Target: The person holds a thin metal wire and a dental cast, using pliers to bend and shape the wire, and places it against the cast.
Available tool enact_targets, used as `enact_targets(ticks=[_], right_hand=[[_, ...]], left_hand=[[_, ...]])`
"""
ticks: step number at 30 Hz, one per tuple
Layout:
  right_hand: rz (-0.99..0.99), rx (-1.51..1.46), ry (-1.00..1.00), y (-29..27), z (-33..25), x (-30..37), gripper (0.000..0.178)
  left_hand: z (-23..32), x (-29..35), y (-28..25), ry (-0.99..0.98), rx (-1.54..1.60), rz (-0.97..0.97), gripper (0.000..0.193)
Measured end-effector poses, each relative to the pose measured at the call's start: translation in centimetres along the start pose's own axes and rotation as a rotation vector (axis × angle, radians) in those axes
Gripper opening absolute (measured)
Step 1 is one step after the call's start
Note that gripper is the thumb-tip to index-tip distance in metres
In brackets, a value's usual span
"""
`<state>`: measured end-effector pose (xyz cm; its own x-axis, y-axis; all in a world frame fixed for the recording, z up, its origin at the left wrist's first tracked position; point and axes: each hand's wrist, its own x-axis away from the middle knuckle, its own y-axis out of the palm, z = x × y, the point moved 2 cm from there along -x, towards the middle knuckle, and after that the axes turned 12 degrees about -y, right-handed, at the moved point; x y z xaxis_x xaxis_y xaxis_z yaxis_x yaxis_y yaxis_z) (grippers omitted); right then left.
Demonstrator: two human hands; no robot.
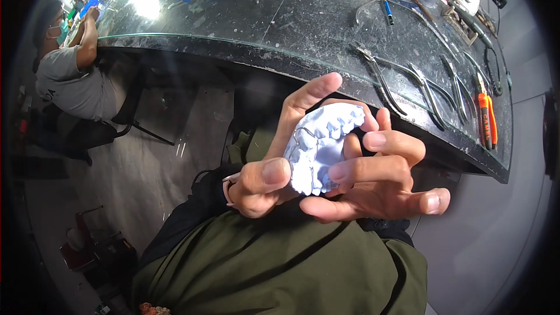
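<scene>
A white plaster dental cast (302,154) with a row of teeth is held up above my lap, tilted. Thin bent wire (315,154) lies along its teeth and inner surface. My left hand (262,178) grips the cast from the left, thumb on its near left edge, index finger raised behind it. Others of its fingers are partly hidden behind the cast. From the right, my right hand (379,181) closes on the cast's near edge: one fingertip presses its inner side, the thumb lies just below, and other fingers are spread. Whether it also pinches the wire's end is hidden.
Beyond my hands stands a dark, worn workbench (251,17) with a glass-edged top. Several pliers (429,96) lie along its right part, with orange-handled pliers (486,116) at the end. A blue pen-like tool (388,11) lies farther back. A seated co-worker (81,76) works at left.
</scene>
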<state>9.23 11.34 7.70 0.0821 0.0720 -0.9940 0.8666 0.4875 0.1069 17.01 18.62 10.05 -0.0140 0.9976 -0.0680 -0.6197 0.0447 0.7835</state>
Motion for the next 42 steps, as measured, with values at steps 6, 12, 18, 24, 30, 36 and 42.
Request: enact_targets(ticks=[6, 12, 18, 24, 30, 36, 42], right_hand=[[0.123, -0.115, 0.033, 0.4, 0.0, -0.4, 0.078], [-0.199, -0.131, 0.073, -1.5, 1.8, -2.1, 0.089], [-0.416, -0.178, 0.208, -1.8, 2.9, -4.1, 0.096], [-0.332, -0.313, 0.325, -1.2, 3.3, -4.2, 0.099], [-0.344, -0.398, 0.301, -1.0, 3.8, -4.3, 0.097], [-0.371, -0.386, 0.366, -1.3, 3.8, -4.0, 0.094], [-0.418, -0.275, 0.281, -1.6, 3.7, -3.9, 0.095]], left_hand=[[0.1, 0.0, 0.3, 0.039, -0.017, 0.085, 0.088], [-0.3, 0.3, -0.8, 0.033, -0.032, -0.067, 0.084], [-0.8, 0.3, -0.6, -0.125, -0.073, -0.031, 0.088], [-0.4, 0.4, -0.5, -0.184, -0.088, -0.069, 0.091], [-0.5, 0.5, -0.7, -0.166, -0.095, -0.054, 0.086], [-0.6, 0.2, -0.5, -0.107, -0.123, 0.032, 0.079], [-0.5, 0.0, -0.7, -0.042, -0.173, -0.050, 0.071]])
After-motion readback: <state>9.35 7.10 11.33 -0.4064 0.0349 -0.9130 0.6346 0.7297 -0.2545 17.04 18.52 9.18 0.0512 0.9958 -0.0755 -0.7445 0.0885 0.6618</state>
